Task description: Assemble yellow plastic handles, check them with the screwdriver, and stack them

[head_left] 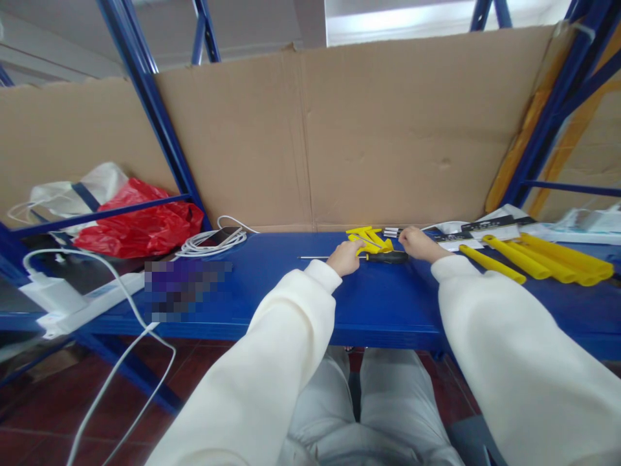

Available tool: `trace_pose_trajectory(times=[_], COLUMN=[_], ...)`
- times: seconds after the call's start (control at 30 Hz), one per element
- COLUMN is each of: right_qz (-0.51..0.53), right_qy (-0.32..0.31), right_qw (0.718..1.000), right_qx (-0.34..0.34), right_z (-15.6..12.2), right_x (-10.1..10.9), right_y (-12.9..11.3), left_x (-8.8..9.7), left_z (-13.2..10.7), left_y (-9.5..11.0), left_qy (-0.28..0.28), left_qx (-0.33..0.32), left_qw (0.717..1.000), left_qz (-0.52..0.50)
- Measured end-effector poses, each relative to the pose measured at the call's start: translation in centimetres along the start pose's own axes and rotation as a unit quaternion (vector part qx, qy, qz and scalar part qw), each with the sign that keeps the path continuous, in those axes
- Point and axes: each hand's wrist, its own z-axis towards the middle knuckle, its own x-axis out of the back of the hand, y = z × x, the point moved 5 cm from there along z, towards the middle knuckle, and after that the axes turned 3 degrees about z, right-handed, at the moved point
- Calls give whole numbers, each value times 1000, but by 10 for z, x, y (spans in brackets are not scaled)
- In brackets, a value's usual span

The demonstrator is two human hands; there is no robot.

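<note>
A screwdriver (pixel 388 257) with a black and yellow handle and a long thin shaft lies on the blue shelf (pixel 272 285). My left hand (pixel 344 257) rests over its shaft, fingers curled and touching a heap of small yellow plastic pieces (pixel 371 238). My right hand (pixel 417 243) is closed beside the same heap, close to a few small black and silver parts (pixel 391 232). What either hand pinches is too small to make out.
Long yellow tubes (pixel 543 259) and a black ruler (pixel 490 226) lie at the right. A coiled white cable (pixel 213 241), a red bag (pixel 140 220), a white bag (pixel 72 191) and a white power strip (pixel 82 301) sit at the left. Cardboard (pixel 339 136) backs the shelf.
</note>
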Motion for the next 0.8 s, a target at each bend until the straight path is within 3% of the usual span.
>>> trace_pose_trajectory(times=[0.17,0.33,0.8], right_qz=[103,145,110], right_qy=[93,103,105], right_qw=[986,970,958], right_qx=[92,165,244], right_z=[0,-2,-12], right_x=[8,2,5], right_y=[-41,-71,-87], left_x=[0,1,3], left_z=[1,0,-1], left_y=[1,3,4], left_qy=[-2,6,4], left_qx=[-6,-12,-11], left_qw=[1000,1000,1000], left_qz=[10,-3,-7])
